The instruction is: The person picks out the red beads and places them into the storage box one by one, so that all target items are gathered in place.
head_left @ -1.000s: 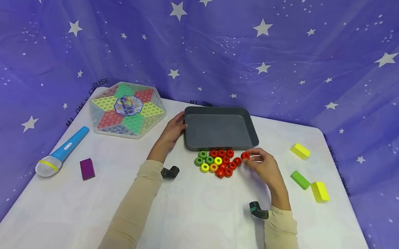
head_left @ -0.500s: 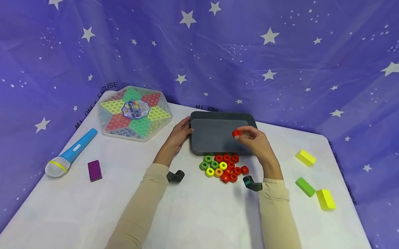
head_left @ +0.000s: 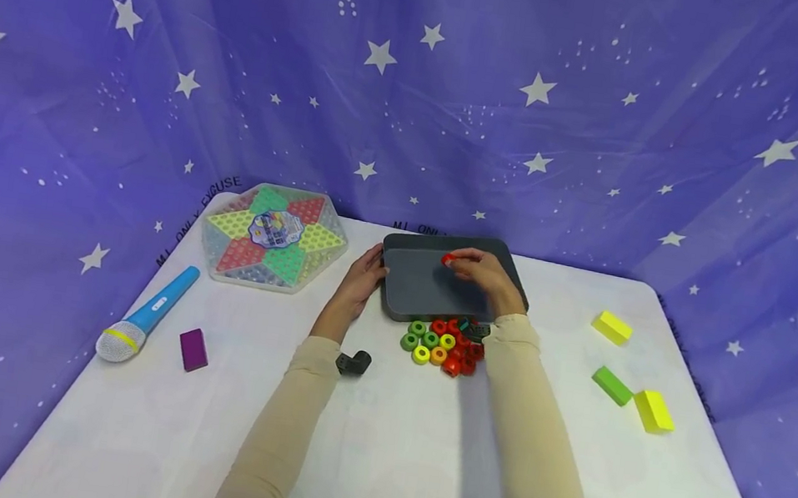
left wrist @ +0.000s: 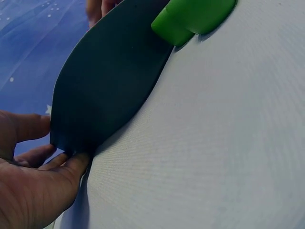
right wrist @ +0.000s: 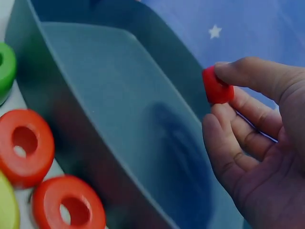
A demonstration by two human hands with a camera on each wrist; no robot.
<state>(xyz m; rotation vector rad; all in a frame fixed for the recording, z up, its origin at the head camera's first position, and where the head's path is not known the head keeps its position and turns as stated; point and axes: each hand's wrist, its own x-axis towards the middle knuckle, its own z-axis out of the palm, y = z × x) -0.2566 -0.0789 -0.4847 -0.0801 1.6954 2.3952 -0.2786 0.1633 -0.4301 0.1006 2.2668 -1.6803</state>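
My right hand [head_left: 481, 272] pinches a red bead [right wrist: 217, 86] between thumb and fingertip, over the inside of a dark grey rectangular tray [head_left: 410, 282]. The other fingers of that hand spread below the bead in the right wrist view. At the tray's left end, my left hand [head_left: 360, 279] touches the outer wall with thumb and fingers, as the left wrist view also shows. In front of the tray lies a cluster of chunky beads with holes: green beads [head_left: 409, 341], yellow beads [head_left: 421, 355], an orange bead [head_left: 439, 356] and several red beads [head_left: 451, 367], partly hidden by the right wrist's camera and sleeve.
A hexagonal star-patterned game board [head_left: 275, 239] lies at the back left. Nearer are a blue toy microphone [head_left: 150, 312] and a purple block [head_left: 193, 350]. On the right lie a yellow block [head_left: 612, 328], a green block [head_left: 612, 386] and another yellow block [head_left: 653, 412].
My right hand has lifted the red bead from the cluster's right side and carried it left over the tray. The left hand stays at the tray's end. The head view has shifted slightly.
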